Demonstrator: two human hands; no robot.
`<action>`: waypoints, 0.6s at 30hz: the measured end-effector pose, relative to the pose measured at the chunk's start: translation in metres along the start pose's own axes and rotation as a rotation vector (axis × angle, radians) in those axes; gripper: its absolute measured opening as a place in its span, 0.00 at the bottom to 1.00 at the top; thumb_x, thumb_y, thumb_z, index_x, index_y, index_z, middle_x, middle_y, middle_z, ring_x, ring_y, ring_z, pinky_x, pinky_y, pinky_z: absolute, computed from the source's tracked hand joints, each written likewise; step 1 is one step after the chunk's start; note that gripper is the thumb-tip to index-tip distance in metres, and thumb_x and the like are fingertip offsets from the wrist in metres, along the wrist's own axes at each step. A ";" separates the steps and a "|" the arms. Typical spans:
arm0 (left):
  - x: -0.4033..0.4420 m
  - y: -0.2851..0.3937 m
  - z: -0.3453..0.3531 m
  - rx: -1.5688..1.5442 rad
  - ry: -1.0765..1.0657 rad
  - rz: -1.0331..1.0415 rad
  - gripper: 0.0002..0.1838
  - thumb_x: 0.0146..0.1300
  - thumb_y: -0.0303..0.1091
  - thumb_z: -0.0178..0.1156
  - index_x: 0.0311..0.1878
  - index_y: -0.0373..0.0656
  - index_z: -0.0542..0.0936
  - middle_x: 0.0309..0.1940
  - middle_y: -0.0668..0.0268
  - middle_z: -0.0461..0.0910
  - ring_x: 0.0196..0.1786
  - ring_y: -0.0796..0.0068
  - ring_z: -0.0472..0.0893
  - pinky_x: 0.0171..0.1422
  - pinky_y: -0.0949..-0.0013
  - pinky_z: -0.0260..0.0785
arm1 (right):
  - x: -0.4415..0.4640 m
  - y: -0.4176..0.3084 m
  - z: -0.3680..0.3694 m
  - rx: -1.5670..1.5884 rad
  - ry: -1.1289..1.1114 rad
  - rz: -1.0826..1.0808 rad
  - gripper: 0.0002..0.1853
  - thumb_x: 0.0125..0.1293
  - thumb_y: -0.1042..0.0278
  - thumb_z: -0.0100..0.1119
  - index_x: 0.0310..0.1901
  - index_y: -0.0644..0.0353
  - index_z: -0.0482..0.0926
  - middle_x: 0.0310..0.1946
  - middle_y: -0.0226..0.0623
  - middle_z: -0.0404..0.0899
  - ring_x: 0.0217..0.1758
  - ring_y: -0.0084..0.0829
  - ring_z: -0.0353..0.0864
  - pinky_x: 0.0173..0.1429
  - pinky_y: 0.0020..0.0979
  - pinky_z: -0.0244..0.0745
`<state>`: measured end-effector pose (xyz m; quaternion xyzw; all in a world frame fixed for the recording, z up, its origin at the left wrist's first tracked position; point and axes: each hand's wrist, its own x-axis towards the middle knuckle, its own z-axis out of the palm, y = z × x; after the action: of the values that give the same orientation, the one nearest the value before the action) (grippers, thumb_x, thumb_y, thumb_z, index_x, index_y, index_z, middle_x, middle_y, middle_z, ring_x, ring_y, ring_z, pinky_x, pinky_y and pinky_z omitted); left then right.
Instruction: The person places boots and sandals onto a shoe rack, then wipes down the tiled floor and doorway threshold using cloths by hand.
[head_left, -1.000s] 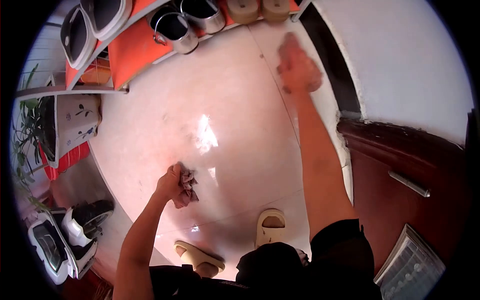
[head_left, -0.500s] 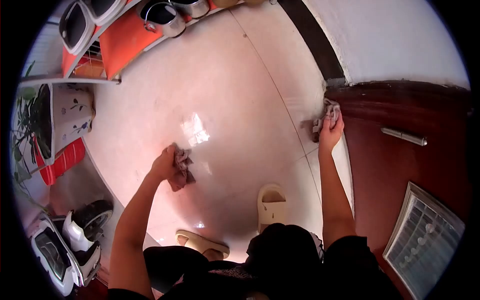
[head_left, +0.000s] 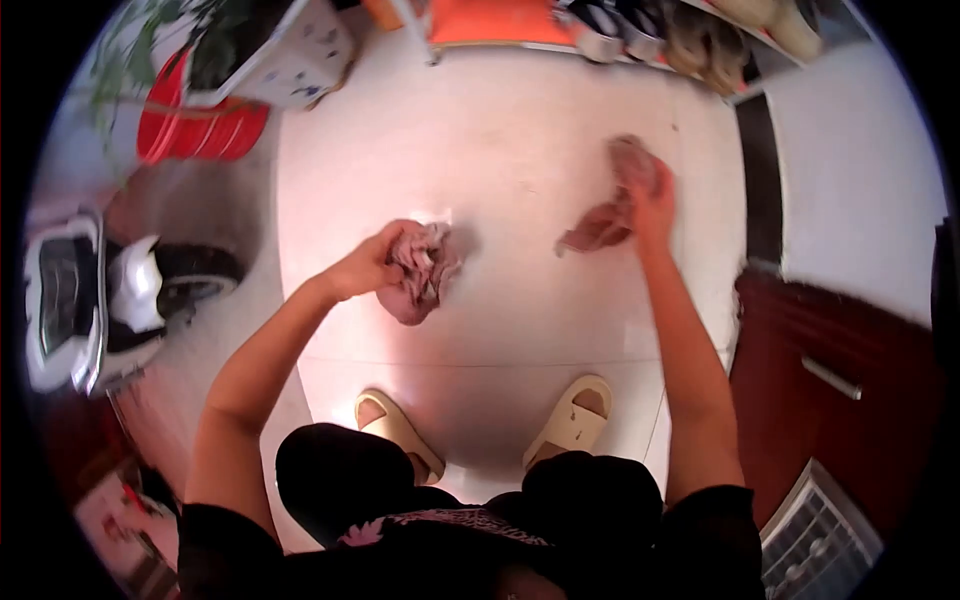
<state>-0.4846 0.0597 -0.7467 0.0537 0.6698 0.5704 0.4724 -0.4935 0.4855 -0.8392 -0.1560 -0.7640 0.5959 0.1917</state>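
My left hand (head_left: 375,265) grips a crumpled pinkish-grey cloth (head_left: 425,275) over the pale tiled floor (head_left: 500,200), left of centre. On the right, my right hand (head_left: 652,205) is closed on a second cloth (head_left: 603,225), brownish-pink and slightly blurred, with one end hanging out to the left. Both cloths are in front of my feet, which wear cream slippers (head_left: 575,420).
A shoe rack (head_left: 495,22) with shoes stands at the top. Upper left are a potted plant (head_left: 300,60) and a red basket (head_left: 215,130). A white and black toy vehicle (head_left: 135,290) is at left, a dark red door (head_left: 840,350) at right.
The view has turned and shifted. My right hand has left the door's edge with its cloth and is now over the floor. My left hand's cloth appears lifted and more bunched.
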 end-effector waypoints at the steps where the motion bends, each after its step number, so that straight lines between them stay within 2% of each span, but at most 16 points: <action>1: -0.019 -0.002 -0.014 -0.041 0.095 0.017 0.38 0.49 0.15 0.50 0.68 0.44 0.62 0.59 0.66 0.70 0.64 0.71 0.68 0.71 0.68 0.60 | 0.003 0.019 -0.019 -0.080 0.020 0.020 0.27 0.65 0.64 0.63 0.63 0.63 0.68 0.54 0.38 0.75 0.54 0.29 0.76 0.54 0.29 0.75; 2: -0.036 -0.009 -0.030 -0.083 0.190 0.034 0.38 0.48 0.15 0.49 0.68 0.44 0.62 0.59 0.66 0.70 0.65 0.71 0.68 0.71 0.68 0.59 | -0.004 -0.022 -0.023 0.014 0.004 0.256 0.27 0.68 0.65 0.59 0.65 0.65 0.66 0.60 0.42 0.72 0.59 0.33 0.74 0.61 0.31 0.71; 3: -0.051 -0.024 -0.046 -0.118 0.314 0.034 0.38 0.48 0.15 0.49 0.68 0.43 0.62 0.59 0.64 0.70 0.65 0.70 0.68 0.70 0.69 0.60 | 0.001 0.012 -0.041 -0.134 -0.098 -0.041 0.27 0.68 0.69 0.56 0.67 0.66 0.62 0.62 0.48 0.70 0.60 0.38 0.74 0.63 0.36 0.71; 4: -0.063 -0.042 -0.061 -0.152 0.430 0.031 0.39 0.48 0.15 0.49 0.69 0.42 0.62 0.60 0.62 0.70 0.65 0.68 0.68 0.69 0.69 0.61 | 0.009 0.033 -0.054 -0.396 -0.211 -0.162 0.33 0.65 0.66 0.61 0.68 0.66 0.60 0.65 0.55 0.66 0.62 0.45 0.73 0.67 0.42 0.67; 6: -0.070 -0.087 -0.081 -0.098 0.693 0.092 0.41 0.50 0.16 0.50 0.72 0.43 0.59 0.65 0.61 0.66 0.67 0.68 0.67 0.71 0.69 0.59 | -0.015 0.081 -0.048 -0.974 -0.137 -0.410 0.38 0.58 0.64 0.65 0.69 0.63 0.61 0.67 0.58 0.61 0.66 0.51 0.68 0.69 0.46 0.63; 7: -0.068 -0.125 -0.099 0.022 0.729 0.149 0.42 0.54 0.22 0.57 0.74 0.44 0.56 0.70 0.54 0.61 0.71 0.60 0.63 0.74 0.64 0.57 | -0.019 0.072 -0.031 -0.946 -0.193 -0.413 0.39 0.56 0.64 0.65 0.69 0.62 0.62 0.68 0.58 0.60 0.67 0.53 0.66 0.69 0.46 0.63; 9: -0.053 -0.182 -0.101 0.542 0.898 0.140 0.42 0.56 0.29 0.62 0.74 0.43 0.56 0.71 0.50 0.58 0.72 0.52 0.61 0.75 0.59 0.55 | -0.046 0.031 0.028 -0.904 -0.296 -0.407 0.40 0.53 0.63 0.66 0.68 0.61 0.63 0.68 0.58 0.59 0.68 0.55 0.63 0.68 0.47 0.63; 10: -0.048 -0.197 -0.098 0.803 0.968 0.138 0.42 0.56 0.32 0.64 0.74 0.43 0.57 0.72 0.48 0.57 0.72 0.49 0.59 0.75 0.57 0.54 | -0.059 0.016 0.056 -0.880 -0.283 -0.547 0.37 0.51 0.67 0.65 0.66 0.60 0.66 0.66 0.55 0.61 0.64 0.55 0.66 0.62 0.49 0.67; 11: -0.044 -0.182 -0.082 0.858 1.011 0.105 0.44 0.56 0.38 0.67 0.74 0.43 0.57 0.72 0.45 0.54 0.72 0.41 0.56 0.76 0.52 0.52 | -0.074 0.013 0.081 -0.901 -0.364 -0.584 0.32 0.54 0.72 0.59 0.63 0.60 0.67 0.66 0.55 0.62 0.65 0.61 0.64 0.63 0.52 0.65; 12: -0.039 -0.179 -0.077 0.893 1.030 0.101 0.44 0.55 0.38 0.67 0.74 0.43 0.57 0.72 0.45 0.54 0.73 0.42 0.56 0.76 0.52 0.52 | -0.084 0.000 0.110 -1.013 -0.461 -0.437 0.29 0.58 0.72 0.54 0.64 0.55 0.69 0.68 0.50 0.61 0.65 0.56 0.64 0.63 0.49 0.66; 14: -0.031 -0.176 -0.073 0.966 1.069 0.089 0.44 0.55 0.37 0.66 0.74 0.43 0.57 0.72 0.46 0.55 0.73 0.43 0.56 0.76 0.53 0.51 | -0.111 0.015 0.153 -1.019 -0.489 -0.516 0.29 0.60 0.74 0.51 0.65 0.49 0.70 0.71 0.43 0.59 0.68 0.48 0.63 0.67 0.48 0.60; 16: -0.032 -0.173 -0.074 0.981 1.058 0.101 0.43 0.55 0.38 0.66 0.73 0.44 0.59 0.72 0.48 0.56 0.74 0.45 0.55 0.77 0.53 0.49 | -0.121 -0.004 0.195 -0.899 -0.687 -0.504 0.28 0.60 0.74 0.50 0.64 0.47 0.71 0.72 0.41 0.59 0.72 0.45 0.59 0.70 0.48 0.55; 18: -0.034 -0.169 -0.077 1.010 1.037 0.098 0.42 0.55 0.39 0.65 0.73 0.44 0.59 0.72 0.49 0.56 0.74 0.45 0.55 0.77 0.53 0.49 | -0.128 -0.018 0.224 -0.769 -0.778 -0.638 0.26 0.60 0.74 0.49 0.62 0.48 0.74 0.70 0.40 0.62 0.71 0.43 0.60 0.70 0.47 0.56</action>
<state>-0.4406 -0.0737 -0.8722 0.0181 0.9862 0.1640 -0.0144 -0.4886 0.2307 -0.8840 0.2498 -0.9463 0.2052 -0.0018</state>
